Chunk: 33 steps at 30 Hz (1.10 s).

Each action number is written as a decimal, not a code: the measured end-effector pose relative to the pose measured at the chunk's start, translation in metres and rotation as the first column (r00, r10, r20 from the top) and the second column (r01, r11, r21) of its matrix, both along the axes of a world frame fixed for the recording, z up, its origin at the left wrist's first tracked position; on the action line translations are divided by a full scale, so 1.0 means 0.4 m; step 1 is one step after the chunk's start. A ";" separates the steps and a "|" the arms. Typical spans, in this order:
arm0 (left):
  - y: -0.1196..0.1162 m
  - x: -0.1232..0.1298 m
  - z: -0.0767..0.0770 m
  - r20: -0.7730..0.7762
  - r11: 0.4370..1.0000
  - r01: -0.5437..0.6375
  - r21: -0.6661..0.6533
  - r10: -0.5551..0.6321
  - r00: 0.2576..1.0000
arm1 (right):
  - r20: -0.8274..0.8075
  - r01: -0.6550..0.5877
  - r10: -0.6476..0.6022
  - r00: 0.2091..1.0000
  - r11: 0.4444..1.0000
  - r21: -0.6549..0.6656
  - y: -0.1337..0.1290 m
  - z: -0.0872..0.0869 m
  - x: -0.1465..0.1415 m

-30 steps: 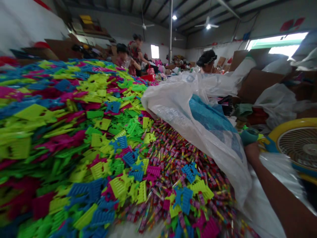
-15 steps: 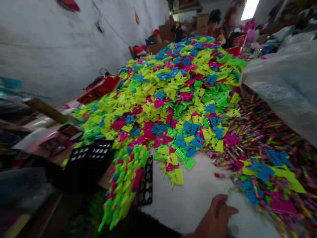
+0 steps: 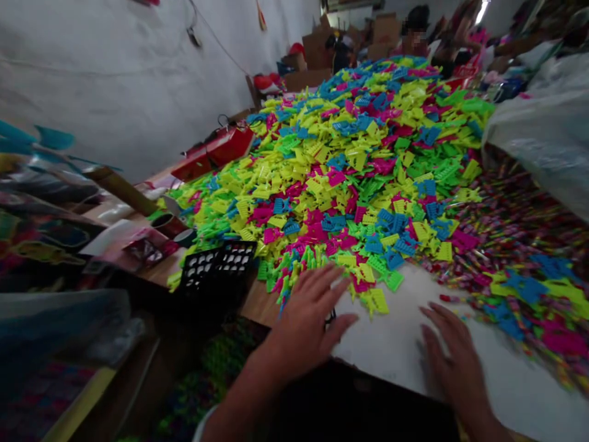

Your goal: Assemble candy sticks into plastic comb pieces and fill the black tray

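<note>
My left hand (image 3: 309, 316) reaches over rows of small green, pink and blue plastic pieces (image 3: 291, 265), fingers spread and gripping nothing I can see. It hides most of these pieces and nearly all of the black holed tray (image 3: 330, 317) beside them. Whether the palm touches them I cannot tell. To the right, my right hand (image 3: 455, 359) is open with its fingers stretched out, low over the white tabletop (image 3: 391, 331). Between and beyond both hands lie loose comb-shaped pieces, a yellow one (image 3: 377, 301) nearest.
A tall heap of bright plastic pieces (image 3: 322, 159) fills the table's far side. Thin multicoloured sticks (image 3: 515, 227) spread at right below a plastic sheet (image 3: 547, 135). Black holed trays (image 3: 218, 264) and a brown tube (image 3: 122, 190) are at left. A person (image 3: 416, 34) is behind the heap.
My left hand has come into view over the rows of pieces. My right hand has opened its fingers. The view has shifted, so the table sits further right.
</note>
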<state>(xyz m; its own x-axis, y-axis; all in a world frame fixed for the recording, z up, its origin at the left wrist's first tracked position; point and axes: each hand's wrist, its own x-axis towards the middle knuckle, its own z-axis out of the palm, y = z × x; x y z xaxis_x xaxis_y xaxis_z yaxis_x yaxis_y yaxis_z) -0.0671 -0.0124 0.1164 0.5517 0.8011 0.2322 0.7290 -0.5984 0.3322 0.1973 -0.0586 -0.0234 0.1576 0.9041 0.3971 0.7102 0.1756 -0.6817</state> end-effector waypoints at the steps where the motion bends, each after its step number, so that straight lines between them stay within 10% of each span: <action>1: 0.038 -0.031 0.004 -0.076 0.999 -0.052 0.010 0.052 0.996 | 0.069 -0.098 0.095 0.993 0.994 0.041 0.016 -0.005 -0.047; 8: 0.177 -0.049 -0.082 -0.241 0.986 -0.122 0.110 0.146 0.960 | 0.473 -0.319 0.299 0.829 0.947 -0.038 0.167 -0.028 -0.218; 12: 0.183 -0.046 -0.091 -0.236 0.979 -0.130 0.159 0.165 0.958 | 0.463 -0.268 0.236 0.855 0.963 0.003 0.137 -0.009 -0.114; 18: 0.206 -0.049 -0.101 -0.270 0.976 -0.088 0.198 0.141 0.953 | 0.409 0.218 -0.263 0.874 0.964 0.153 0.103 -0.033 0.112; 27: 0.214 -0.051 -0.103 -0.290 0.975 -0.096 0.198 0.152 0.945 | 0.348 0.304 -0.378 0.858 0.920 0.249 0.107 -0.004 0.207; 33: 0.201 -0.034 -0.090 -0.318 0.974 -0.166 0.152 0.207 0.925 | 0.300 -0.056 0.049 0.953 0.998 0.017 0.138 -0.001 0.126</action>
<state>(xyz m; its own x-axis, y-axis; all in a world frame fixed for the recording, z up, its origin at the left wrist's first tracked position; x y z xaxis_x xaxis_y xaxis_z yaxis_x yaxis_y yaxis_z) -0.0806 0.0680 0.0804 0.4569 0.8745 0.1630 0.8872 -0.4613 -0.0120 0.2476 -0.0035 -0.0238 -0.0196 0.8969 0.4419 0.8704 0.2327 -0.4338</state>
